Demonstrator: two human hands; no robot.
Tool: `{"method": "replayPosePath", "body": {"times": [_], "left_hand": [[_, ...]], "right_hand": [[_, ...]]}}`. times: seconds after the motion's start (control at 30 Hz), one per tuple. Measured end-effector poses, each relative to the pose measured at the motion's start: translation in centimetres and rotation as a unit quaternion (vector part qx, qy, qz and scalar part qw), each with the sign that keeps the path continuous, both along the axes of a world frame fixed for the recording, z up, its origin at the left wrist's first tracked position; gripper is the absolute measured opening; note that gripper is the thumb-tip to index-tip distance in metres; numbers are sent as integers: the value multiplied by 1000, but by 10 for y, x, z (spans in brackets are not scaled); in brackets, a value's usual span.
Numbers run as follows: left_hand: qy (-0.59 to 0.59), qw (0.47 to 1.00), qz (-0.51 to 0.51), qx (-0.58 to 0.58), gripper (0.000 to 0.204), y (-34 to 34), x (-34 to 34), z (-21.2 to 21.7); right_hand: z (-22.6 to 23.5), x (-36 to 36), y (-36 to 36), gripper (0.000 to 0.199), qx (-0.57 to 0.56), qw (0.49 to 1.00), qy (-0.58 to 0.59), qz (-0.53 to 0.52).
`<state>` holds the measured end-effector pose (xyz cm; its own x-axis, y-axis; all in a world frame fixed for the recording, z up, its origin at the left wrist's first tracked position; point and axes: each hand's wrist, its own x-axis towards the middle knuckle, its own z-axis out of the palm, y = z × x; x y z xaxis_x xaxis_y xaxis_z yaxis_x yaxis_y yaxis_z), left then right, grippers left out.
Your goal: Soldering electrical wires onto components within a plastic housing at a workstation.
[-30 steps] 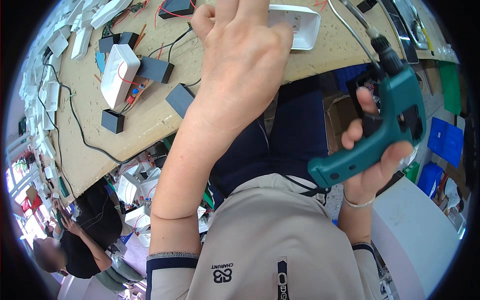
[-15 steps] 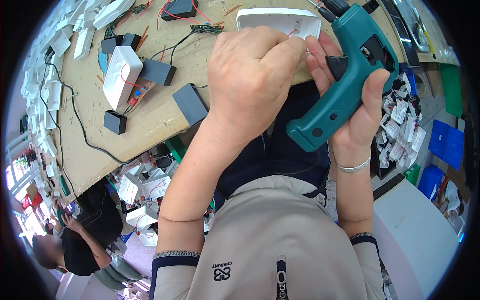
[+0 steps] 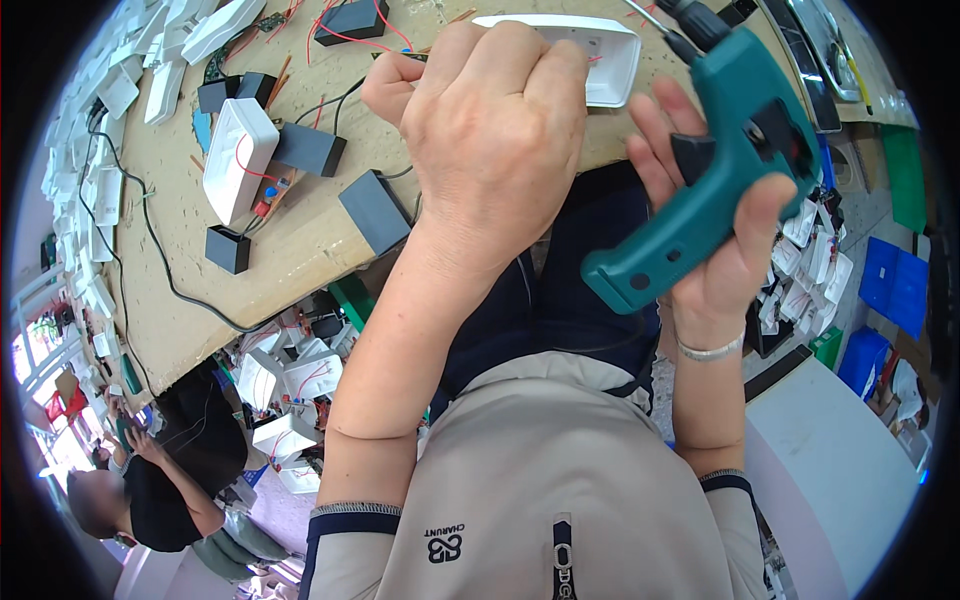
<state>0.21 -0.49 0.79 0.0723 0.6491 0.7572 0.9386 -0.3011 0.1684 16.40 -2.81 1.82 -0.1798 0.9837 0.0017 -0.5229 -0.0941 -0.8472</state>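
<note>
Head view looks down on a rough, pale wooden workbench (image 3: 160,330) with a curved front edge. At the bench's near edge lies a shallow white plastic tray (image 3: 600,60), smooth and rounded at the corners. The left hand (image 3: 495,130) sits over the tray's left end, fingers curled together into a loose fist; whether they pinch anything cannot be told, since the knuckles hide the tips. Just right of the tray, the right hand (image 3: 715,235) wraps a teal plastic power screwdriver (image 3: 715,165), pistol-shaped, with a dark metal bit pointing toward the tray; its fingers are closed round the grip and the forefinger lies by the black trigger. A thin silver bracelet (image 3: 708,350) circles that wrist. Left of the tray rest a white rounded plastic casing (image 3: 235,155) with red wire and several matte dark-grey blocks (image 3: 375,210).
</note>
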Motion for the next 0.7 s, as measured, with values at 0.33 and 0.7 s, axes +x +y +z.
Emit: {"method": "replayPosePath", "body": {"times": [0.33,0.7], "left_hand": [[8,997,4,-73,12,15,11,18],[-136,939,-168,266,7,51,12,-18]], "right_hand": [[23,53,-68,86,9,981,-190,-46],[27,39,-88,86,-61,953,-286,-79]]}}
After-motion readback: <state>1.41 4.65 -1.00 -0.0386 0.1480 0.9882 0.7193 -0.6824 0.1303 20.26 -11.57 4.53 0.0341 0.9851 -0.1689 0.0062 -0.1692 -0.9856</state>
